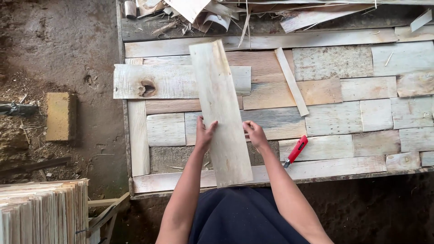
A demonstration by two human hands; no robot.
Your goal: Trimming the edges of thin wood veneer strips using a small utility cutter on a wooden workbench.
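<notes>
A long pale wood veneer strip [219, 108] lies lengthwise over a work table [316, 178] that is covered with flat veneer pieces. My left hand [204, 133] grips the strip's left edge, and my right hand [255, 134] grips its right edge, both near the strip's lower half. The strip tilts slightly left at its far end. A wider veneer piece with a dark knot hole [147, 88] lies crosswise beneath it.
A red-handled utility knife [296, 150] rests on the table right of my right hand. A thin narrow strip [291, 81] lies diagonally further back. Scrap veneer [217, 13] piles at the far edge. A stack of veneer sheets [43, 210] stands at lower left, a yellowish block [61, 116] on the dirt floor.
</notes>
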